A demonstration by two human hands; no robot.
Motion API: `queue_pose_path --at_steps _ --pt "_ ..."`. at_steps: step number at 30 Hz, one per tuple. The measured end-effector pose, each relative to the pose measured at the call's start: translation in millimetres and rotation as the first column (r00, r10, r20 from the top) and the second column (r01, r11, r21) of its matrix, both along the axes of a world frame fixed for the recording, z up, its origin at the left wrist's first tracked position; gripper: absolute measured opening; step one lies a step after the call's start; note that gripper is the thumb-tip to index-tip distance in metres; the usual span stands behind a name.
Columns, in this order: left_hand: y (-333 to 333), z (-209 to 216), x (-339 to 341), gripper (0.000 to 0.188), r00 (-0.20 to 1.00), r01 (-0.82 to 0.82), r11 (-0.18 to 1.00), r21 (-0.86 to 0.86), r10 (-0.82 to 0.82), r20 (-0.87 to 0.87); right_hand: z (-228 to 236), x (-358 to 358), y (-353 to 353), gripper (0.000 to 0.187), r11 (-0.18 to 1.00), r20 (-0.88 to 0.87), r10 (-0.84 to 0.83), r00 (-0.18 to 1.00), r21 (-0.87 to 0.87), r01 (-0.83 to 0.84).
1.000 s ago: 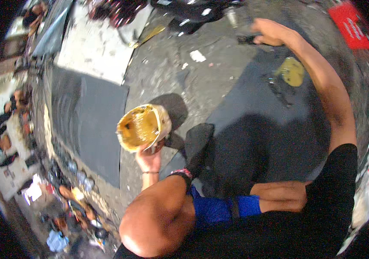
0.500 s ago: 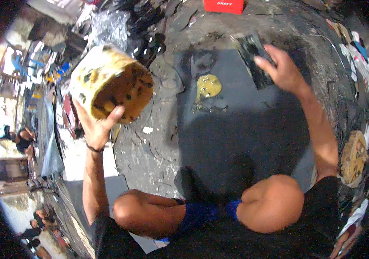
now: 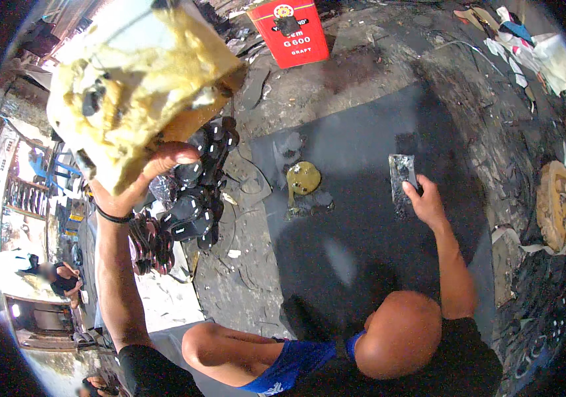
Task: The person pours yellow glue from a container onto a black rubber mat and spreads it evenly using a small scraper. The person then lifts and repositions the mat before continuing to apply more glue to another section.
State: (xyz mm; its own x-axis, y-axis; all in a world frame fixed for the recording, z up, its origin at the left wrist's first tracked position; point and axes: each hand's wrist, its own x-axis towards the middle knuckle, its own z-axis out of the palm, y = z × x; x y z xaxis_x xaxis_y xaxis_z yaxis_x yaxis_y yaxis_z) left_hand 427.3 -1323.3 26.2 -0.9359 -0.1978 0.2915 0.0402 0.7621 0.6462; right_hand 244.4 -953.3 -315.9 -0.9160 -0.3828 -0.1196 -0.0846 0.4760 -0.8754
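My left hand (image 3: 138,173) grips a white plastic container (image 3: 121,89) by its rim, raised at the upper left. Yellow glue and dark crumbs crust its outside, and its mouth tilts toward the right. My right hand (image 3: 430,204) is closed on a flat, rectangular spreader (image 3: 401,173) smeared with grey residue, held low over a black rubber-like sheet (image 3: 389,264). A round puddle of yellowish glue (image 3: 304,178) lies on the sheet, left of the spreader, with a short trail running down from it.
A red can (image 3: 293,40) stands beyond the sheet. Black sandals or straps (image 3: 193,208) are heaped below the container, beside stacked soles (image 3: 150,241). A round wooden block (image 3: 556,206) sits at the right. Two people are in the left background. Scraps litter the floor.
My left hand has lifted the container up and leftward, closer to the camera. My right hand has brought the spreader nearer to me and turned it upright. The view has shifted, showing more of the red can.
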Motion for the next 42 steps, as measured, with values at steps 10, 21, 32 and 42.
queue_pose_path --at_steps 10,21,32,42 --pt "8.8 29.3 -29.8 0.020 0.996 -0.048 0.995 -0.084 0.041 -0.085 -29.9 5.3 -24.3 0.026 0.963 -0.090 0.019 0.996 -0.265 -0.042" --pt "6.5 18.3 -38.6 0.026 0.985 -0.061 0.994 -0.091 0.045 -0.169 -23.2 13.3 -15.9 0.034 0.981 -0.039 0.023 0.999 -0.190 -0.030" --pt "1.2 4.8 -49.5 0.033 0.928 -0.083 0.988 -0.127 0.030 -0.371 -33.8 7.3 -19.6 0.034 0.980 -0.093 -0.026 0.995 -0.199 0.007" --pt "1.9 -1.8 -64.3 0.039 0.874 -0.104 0.979 -0.176 0.005 -0.486 8.2 -1.1 -47.2 0.034 0.910 -0.064 -0.101 0.993 -0.408 0.066"
